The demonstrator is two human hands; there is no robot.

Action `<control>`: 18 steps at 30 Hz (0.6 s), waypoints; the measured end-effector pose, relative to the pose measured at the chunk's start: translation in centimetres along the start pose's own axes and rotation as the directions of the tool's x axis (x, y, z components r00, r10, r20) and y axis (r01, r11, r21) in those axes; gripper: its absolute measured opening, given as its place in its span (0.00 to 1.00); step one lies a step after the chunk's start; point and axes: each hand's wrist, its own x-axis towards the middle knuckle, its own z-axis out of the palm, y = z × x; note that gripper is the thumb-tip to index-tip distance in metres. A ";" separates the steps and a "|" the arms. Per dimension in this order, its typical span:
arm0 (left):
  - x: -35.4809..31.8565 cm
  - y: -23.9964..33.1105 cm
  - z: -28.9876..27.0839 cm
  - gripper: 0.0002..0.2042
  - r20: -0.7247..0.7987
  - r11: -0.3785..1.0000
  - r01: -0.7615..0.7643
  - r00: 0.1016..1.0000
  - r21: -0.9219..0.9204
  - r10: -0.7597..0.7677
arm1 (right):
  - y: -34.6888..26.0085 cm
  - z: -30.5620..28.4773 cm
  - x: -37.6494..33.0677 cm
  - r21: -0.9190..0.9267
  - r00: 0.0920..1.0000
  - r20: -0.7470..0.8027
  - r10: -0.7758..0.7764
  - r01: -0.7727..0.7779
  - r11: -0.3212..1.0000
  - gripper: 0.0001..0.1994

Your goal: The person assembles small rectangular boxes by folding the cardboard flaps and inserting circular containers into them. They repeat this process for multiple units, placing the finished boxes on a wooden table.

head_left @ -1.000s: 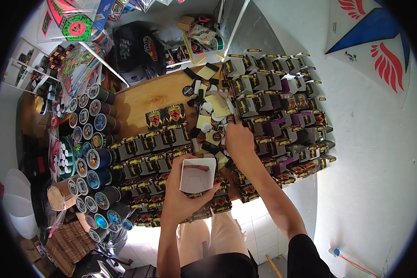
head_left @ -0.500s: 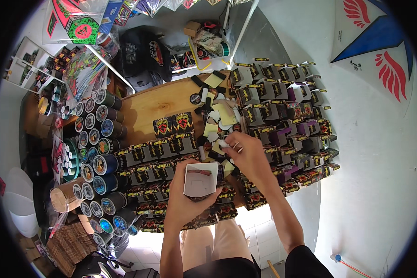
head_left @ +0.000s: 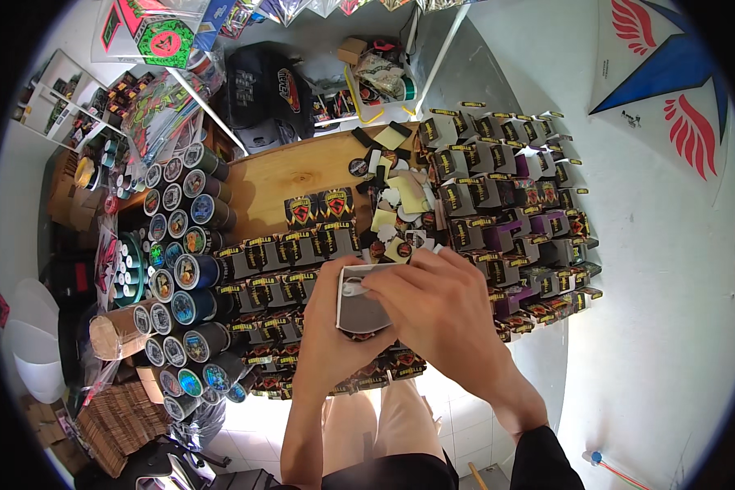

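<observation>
My left hand [head_left: 322, 343] is wrapped around a small open cardboard box [head_left: 364, 315], dark and printed outside, pale inside, its mouth facing up. Over that mouth is my right hand [head_left: 445, 306], fingers bent and pinched, tips inside the opening. At those fingertips a small white piece [head_left: 354, 287] shows in the box; its exact kind is unclear. Another white bit [head_left: 438, 248] sticks out by the right hand's far fingers. Just beyond lies a heap of loose parts [head_left: 390, 198]: cream pads, white pieces, black blocks and round stickers.
Rows of open black-and-yellow boxes [head_left: 290, 249] cover the near table, with more rows [head_left: 490, 196] at right. Stacked cylindrical spools [head_left: 198, 271] line the left side. Two boxes [head_left: 318, 208] lie flat on the wooden tabletop [head_left: 261, 184]. A kite [head_left: 661, 73] hangs on the right wall.
My right hand has moved from the loose parts down and left to the box, its fingertips now inside with a white piece. The left hand still holds the box. The view has shifted slightly.
</observation>
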 end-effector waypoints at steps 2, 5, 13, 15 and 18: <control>-0.3 0.1 -0.2 0.41 -0.017 1.000 0.024 1.000 -0.002 -0.024 | -0.3 0.2 0.3 -0.057 0.996 0.093 -0.006 0.011 0.998 0.10; -0.7 0.4 -0.7 0.42 -0.036 0.999 0.052 0.998 0.014 -0.051 | -0.4 0.8 0.7 -0.086 0.993 0.096 -0.071 0.079 0.993 0.10; -1.7 -0.1 -1.2 0.42 -0.050 0.999 0.034 0.998 -0.041 -0.036 | -1.7 0.2 1.6 0.042 0.997 0.082 -0.008 0.005 0.999 0.18; -1.9 -0.1 -1.2 0.42 -0.049 0.997 0.045 0.998 -0.055 -0.048 | -1.5 -0.3 2.0 0.022 0.998 0.069 0.001 -0.003 1.000 0.25; -1.9 0.1 -1.1 0.41 -0.017 0.998 0.018 1.000 -0.054 -0.019 | -1.7 0.0 2.0 0.005 0.995 0.086 0.042 -0.043 0.999 0.35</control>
